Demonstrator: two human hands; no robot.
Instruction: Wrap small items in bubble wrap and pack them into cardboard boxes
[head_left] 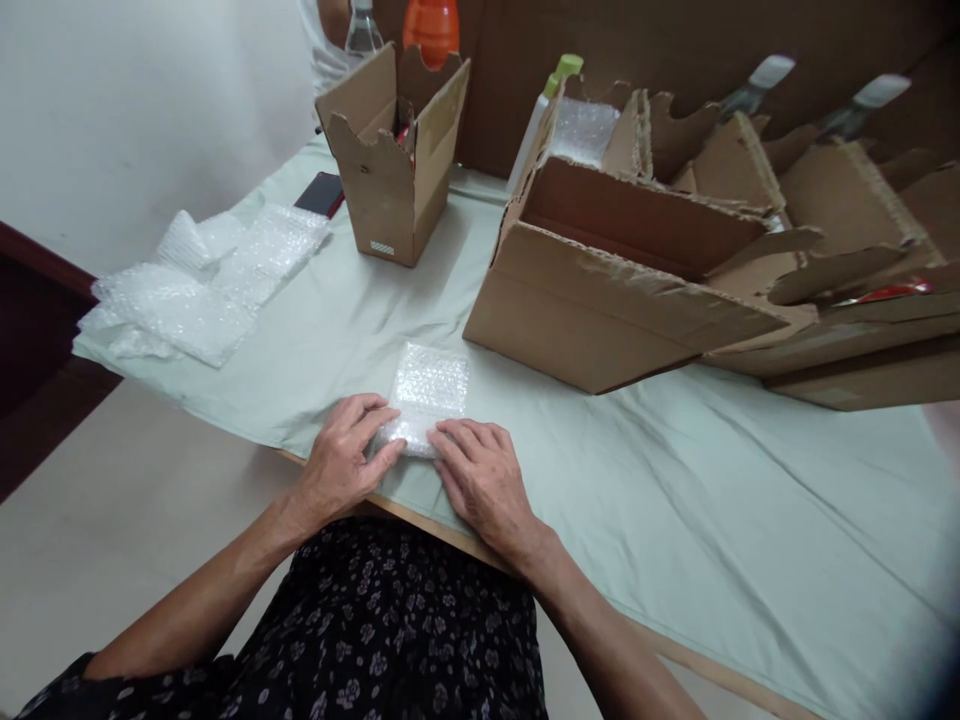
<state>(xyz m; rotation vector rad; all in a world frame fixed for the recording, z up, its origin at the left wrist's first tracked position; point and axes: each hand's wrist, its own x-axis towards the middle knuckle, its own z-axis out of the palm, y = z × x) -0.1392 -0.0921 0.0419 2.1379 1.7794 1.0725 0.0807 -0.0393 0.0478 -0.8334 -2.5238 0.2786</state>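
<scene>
A small piece of bubble wrap [431, 382] lies on the light green cloth close to the table's front edge. Its near end is folded or rolled over into a thicker band. At the left end of that band, my left hand [349, 450] holds it between thumb and curved fingers. My right hand [480, 470] grips the other end, fingertips on top and thumb low at the near side. Whether anything is wrapped inside the fold cannot be seen.
More bubble wrap [187, 300] is heaped at the left, beside a dark flat phone-like object [320, 194]. A narrow cardboard box [382, 205] stands at the back. Larger cardboard boxes [600, 310] fill the right, with bottles behind. The wooden table edge [435, 532] runs before me.
</scene>
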